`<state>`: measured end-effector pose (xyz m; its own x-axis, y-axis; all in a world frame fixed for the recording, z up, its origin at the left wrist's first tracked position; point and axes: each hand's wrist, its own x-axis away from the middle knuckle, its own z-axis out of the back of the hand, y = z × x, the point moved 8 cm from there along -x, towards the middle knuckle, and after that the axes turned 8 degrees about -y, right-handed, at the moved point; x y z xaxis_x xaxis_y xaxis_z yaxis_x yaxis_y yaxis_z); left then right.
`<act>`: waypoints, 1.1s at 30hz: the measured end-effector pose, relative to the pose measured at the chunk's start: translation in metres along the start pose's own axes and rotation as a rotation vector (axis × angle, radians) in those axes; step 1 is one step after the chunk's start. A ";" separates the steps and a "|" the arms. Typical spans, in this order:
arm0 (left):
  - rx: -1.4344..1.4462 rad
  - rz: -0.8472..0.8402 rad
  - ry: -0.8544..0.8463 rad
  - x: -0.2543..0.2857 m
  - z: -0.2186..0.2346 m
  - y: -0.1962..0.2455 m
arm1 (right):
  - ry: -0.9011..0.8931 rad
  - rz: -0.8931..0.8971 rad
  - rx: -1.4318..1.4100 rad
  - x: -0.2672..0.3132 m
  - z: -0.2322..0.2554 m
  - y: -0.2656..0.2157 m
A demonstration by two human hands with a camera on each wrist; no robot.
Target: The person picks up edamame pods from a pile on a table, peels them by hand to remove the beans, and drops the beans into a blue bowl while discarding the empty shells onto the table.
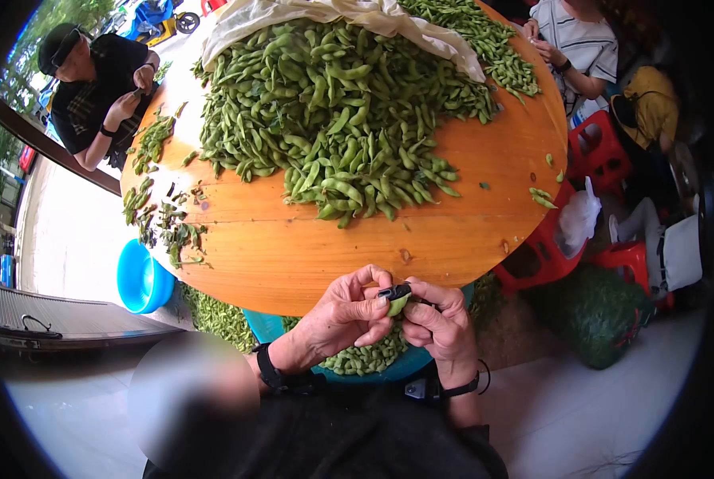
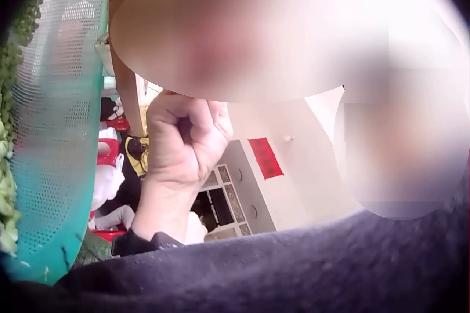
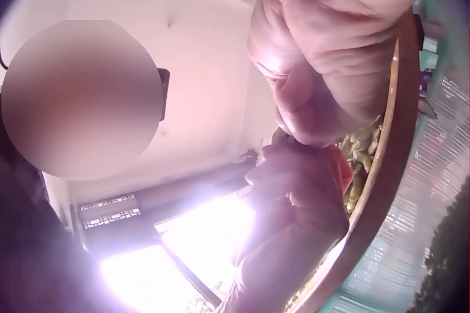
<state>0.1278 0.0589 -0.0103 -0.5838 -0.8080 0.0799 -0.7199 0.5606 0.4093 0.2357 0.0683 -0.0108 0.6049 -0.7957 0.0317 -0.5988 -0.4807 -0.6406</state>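
Observation:
Just past the table's near edge, in the head view, my two hands meet around a green soybean pod (image 1: 397, 306). My left hand (image 1: 342, 317) pinches the pod from the left, its thumb against a small black piece (image 1: 393, 293) at the fingertips. My right hand (image 1: 443, 326) grips the pod's other side between thumb and bent forefinger. In the left wrist view the right hand (image 2: 183, 144) shows curled fingers; the pod is hidden there. Both hands nearly touch in the right wrist view. Below them stands a teal perforated basket (image 2: 55, 173) holding shelled beans (image 1: 365, 359).
A large heap of soybean pods (image 1: 333, 104) covers much of the round wooden table (image 1: 293, 255), partly under a pale cloth (image 1: 349, 9). Stripped scraps (image 1: 183, 235) lie at left, near a blue basin (image 1: 143, 275). People sit across at both sides; red stools (image 1: 600, 148) stand right.

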 end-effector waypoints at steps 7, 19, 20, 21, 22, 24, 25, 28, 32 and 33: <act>-0.831 -0.079 0.121 0.006 -0.002 0.018 | 0.181 0.087 0.972 0.004 -0.014 -0.023; -1.214 -0.113 0.204 0.011 -0.012 0.029 | 0.346 0.380 1.433 0.004 -0.050 -0.021; -1.212 -0.116 0.206 0.010 -0.013 0.028 | 0.390 0.417 1.508 0.005 -0.054 -0.018; -1.026 -0.046 0.276 0.011 -0.005 0.023 | 0.409 0.471 1.575 0.006 -0.057 -0.014; -0.838 0.023 0.341 0.013 0.003 0.017 | 0.404 0.470 1.576 0.005 -0.058 -0.012; -0.831 -0.008 0.350 0.013 0.001 0.016 | 0.422 0.495 1.628 0.004 -0.063 -0.011; -0.832 -0.054 0.379 0.014 0.002 0.017 | 0.416 0.496 1.629 0.003 -0.063 -0.010; -0.801 -0.127 0.387 0.017 0.004 0.020 | 0.417 0.507 1.626 0.001 -0.064 -0.009; -0.742 -0.162 0.340 0.016 0.002 0.022 | 0.359 0.553 1.566 -0.002 -0.061 -0.017; -0.741 -0.165 0.339 0.017 0.002 0.022 | 0.353 0.560 1.576 -0.002 -0.060 -0.017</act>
<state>0.1018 0.0581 -0.0018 -0.2623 -0.9466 0.1876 -0.2829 0.2613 0.9229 0.2133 0.0564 0.0457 0.2506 -0.8689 -0.4269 0.5084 0.4933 -0.7058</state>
